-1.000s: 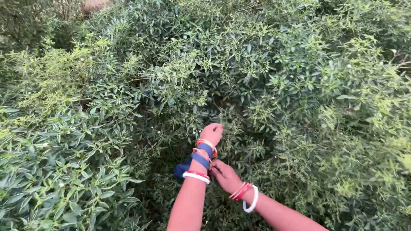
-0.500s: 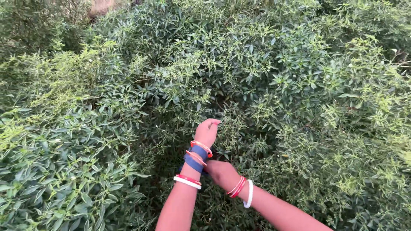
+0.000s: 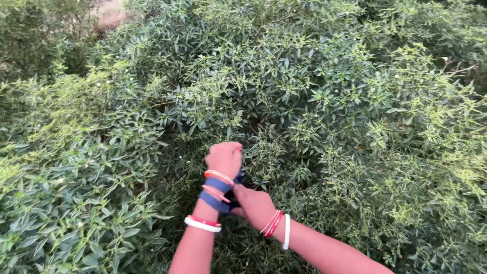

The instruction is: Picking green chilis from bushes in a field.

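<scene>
A dark blue cloth band [image 3: 217, 194] is wrapped around the left wrist, between thin red and white bangles [image 3: 203, 223], and it is the thing both hands are busy with. The left hand [image 3: 224, 158] is curled into a closed fist, raised just in front of the foliage; whether it grips anything cannot be told. The right hand [image 3: 254, 204] sits just below and to the right of it, fingers pressed against the blue band at the inner wrist, seemingly pinching or tugging its edge. The right wrist carries its own red and white bangles [image 3: 279, 227]. The two hands are touching, close together.

Around and beyond the hands spreads a dense green shrub with small narrow leaves and tiny white buds [image 3: 284, 96], filling nearly the whole view. A patch of bare pale ground [image 3: 109, 18] shows far above the hands, to the left.

Likely risks: the band may slip loose or bunch against the bangles if pulled unevenly, and a loose end could snag on the twigs right beside the fist. Stems near the fingers could also scratch the skin.
</scene>
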